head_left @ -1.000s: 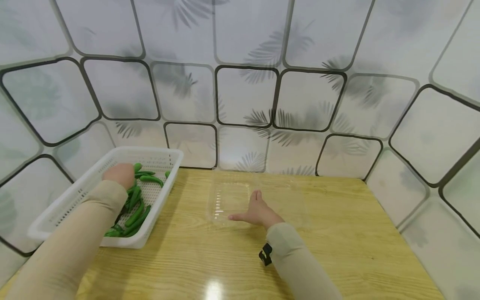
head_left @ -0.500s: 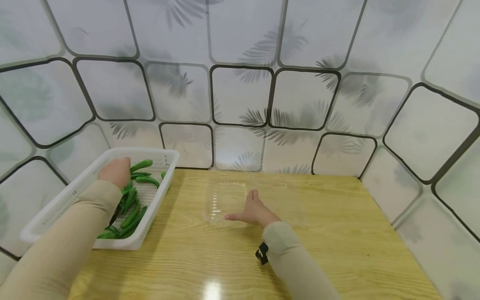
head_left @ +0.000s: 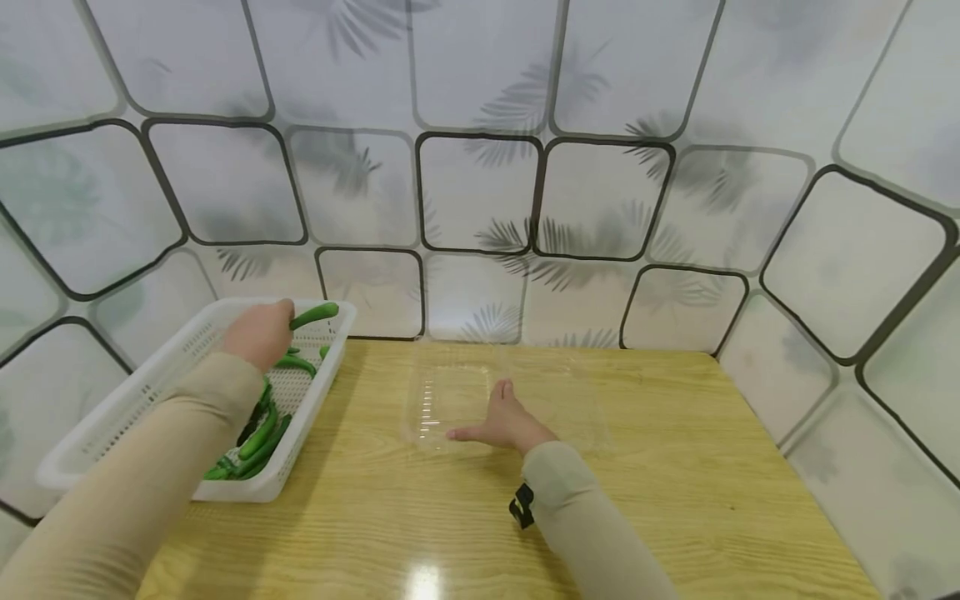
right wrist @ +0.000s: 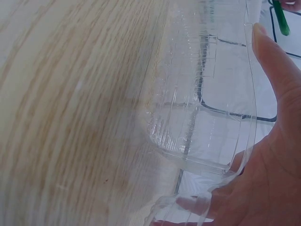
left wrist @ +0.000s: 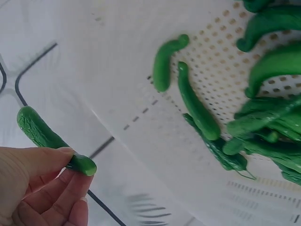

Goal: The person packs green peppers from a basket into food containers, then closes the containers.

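Note:
My left hand [head_left: 258, 335] pinches a small green cucumber [left wrist: 44, 134] between thumb and fingertips, its rounded end sticking out to the right in the head view. It hangs over the far end of a white perforated basket [head_left: 313, 417]. Several more green cucumbers or peppers [left wrist: 200, 103] lie in there, some heaped together. Centred on the table is a clear plastic clamshell box [head_left: 457, 396], lid laid back. My right hand [head_left: 512, 423] rests at its near side, thumb spread along the rim in the right wrist view, fingers reaching past the edge and partly hidden.
The wooden table [head_left: 375, 525] ends at a wall with a patterned covering [head_left: 480, 192] behind and at both sides. The basket stands at the left, against the wall corner. A black strap [head_left: 522, 506] shows on the right wrist.
My left hand has lifted the cucumber from the basket and moved it up and to the right. The right hand stays at the box. The head view has shifted slightly.

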`<action>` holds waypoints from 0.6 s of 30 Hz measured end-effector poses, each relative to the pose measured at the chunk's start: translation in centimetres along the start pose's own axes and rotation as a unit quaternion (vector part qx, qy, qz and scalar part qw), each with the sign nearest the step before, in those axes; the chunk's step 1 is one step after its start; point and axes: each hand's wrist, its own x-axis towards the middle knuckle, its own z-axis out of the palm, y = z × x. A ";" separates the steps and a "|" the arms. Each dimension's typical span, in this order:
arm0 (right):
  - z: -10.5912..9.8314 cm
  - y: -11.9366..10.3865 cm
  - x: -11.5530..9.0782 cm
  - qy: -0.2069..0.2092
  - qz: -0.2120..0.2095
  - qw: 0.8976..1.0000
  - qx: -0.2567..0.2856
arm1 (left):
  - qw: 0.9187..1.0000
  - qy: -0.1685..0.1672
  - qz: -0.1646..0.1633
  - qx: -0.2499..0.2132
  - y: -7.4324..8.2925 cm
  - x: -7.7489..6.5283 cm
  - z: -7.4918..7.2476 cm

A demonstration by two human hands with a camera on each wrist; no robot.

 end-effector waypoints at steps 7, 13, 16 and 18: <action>0.0 -0.1 -0.1 -0.002 0.000 1.000 0.003 | 1.000 -0.002 0.015 0.014 2.5 0.9 0.0; -0.1 -0.2 -0.1 0.001 -0.002 1.000 -0.006 | 0.999 -0.006 0.036 0.016 4.4 1.5 0.5; -0.1 -0.2 -0.1 0.002 -0.001 1.000 -0.005 | 0.999 -0.009 0.044 0.009 5.4 1.9 0.9; -0.1 -0.2 -0.2 0.002 0.001 1.000 -0.001 | 0.999 -0.012 0.052 0.003 6.2 2.2 1.1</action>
